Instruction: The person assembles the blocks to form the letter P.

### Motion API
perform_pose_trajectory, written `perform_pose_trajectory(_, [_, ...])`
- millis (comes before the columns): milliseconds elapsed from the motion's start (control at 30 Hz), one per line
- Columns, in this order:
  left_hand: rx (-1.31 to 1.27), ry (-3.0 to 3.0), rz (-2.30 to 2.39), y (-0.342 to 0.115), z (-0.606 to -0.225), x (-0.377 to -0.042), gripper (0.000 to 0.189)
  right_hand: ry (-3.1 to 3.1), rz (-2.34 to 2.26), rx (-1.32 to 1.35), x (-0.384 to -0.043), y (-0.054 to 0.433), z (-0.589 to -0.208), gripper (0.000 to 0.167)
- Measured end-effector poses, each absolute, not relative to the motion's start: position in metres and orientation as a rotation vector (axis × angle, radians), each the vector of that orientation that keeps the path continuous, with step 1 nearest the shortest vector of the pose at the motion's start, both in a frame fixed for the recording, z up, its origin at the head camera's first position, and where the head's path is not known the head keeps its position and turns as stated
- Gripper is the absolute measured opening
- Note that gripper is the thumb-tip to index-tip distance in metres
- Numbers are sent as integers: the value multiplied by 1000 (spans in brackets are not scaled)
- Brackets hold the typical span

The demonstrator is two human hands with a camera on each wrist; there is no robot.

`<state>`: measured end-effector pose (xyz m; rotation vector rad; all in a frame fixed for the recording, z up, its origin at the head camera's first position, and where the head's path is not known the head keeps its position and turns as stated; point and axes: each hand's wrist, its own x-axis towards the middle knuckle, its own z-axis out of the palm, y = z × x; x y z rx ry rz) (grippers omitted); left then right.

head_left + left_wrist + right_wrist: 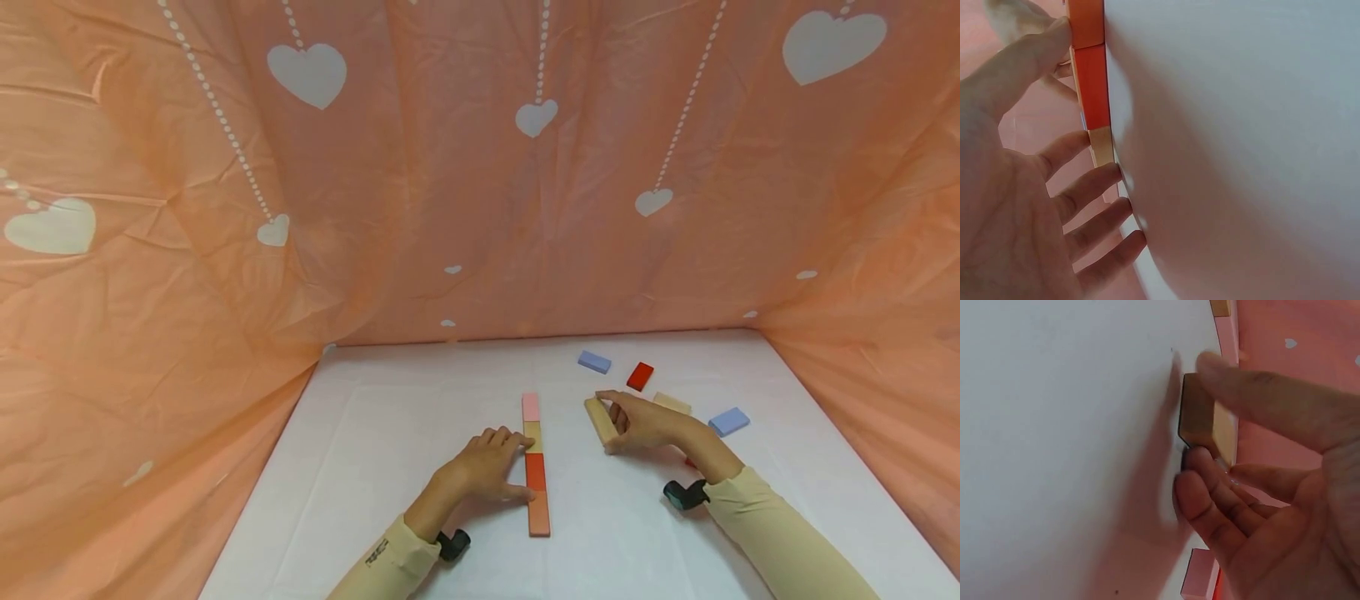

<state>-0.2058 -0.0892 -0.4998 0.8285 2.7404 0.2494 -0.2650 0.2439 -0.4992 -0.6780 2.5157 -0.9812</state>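
A straight row of flat blocks lies on the white table: a pink block (531, 407) at the far end, then a beige block (533, 430), a red block (536, 472) and an orange block (539, 518) nearest me. My left hand (480, 467) rests along the row's left side, thumb at the orange block and index finger at the beige one, its fingers spread. To the right of the row, my right hand (643, 423) holds another beige block (600, 421) by its ends between thumb and fingers. In the right wrist view this block (1199, 411) is tilted close to the table.
Loose blocks lie around the right hand: a blue block (595, 362), a red block (640, 376), a beige block (672, 403) and another blue block (728, 422). Beneath the right wrist a red piece (689, 462) is mostly hidden. An orange curtain (480, 208) surrounds the table.
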Motion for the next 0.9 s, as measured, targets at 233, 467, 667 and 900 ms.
perform_pose_trajectory(233, [809,2733,273,-88,-497,-203,82,2498,-974,-706,-265,244,-498,87])
perform_pose_trajectory(467, [823,2745,273,-89,-496,-203,78,2504,-993,-650,-264,240,-497,90])
perform_pose_trajectory(667, [834,2769,303,-88,-498,-207,75,2491,-964,-660,-265,240,-496,93])
perform_pose_trajectory(900, [797,2813,359,-86,-498,-211,80,2499,-950,-684,-265,241,-498,86])
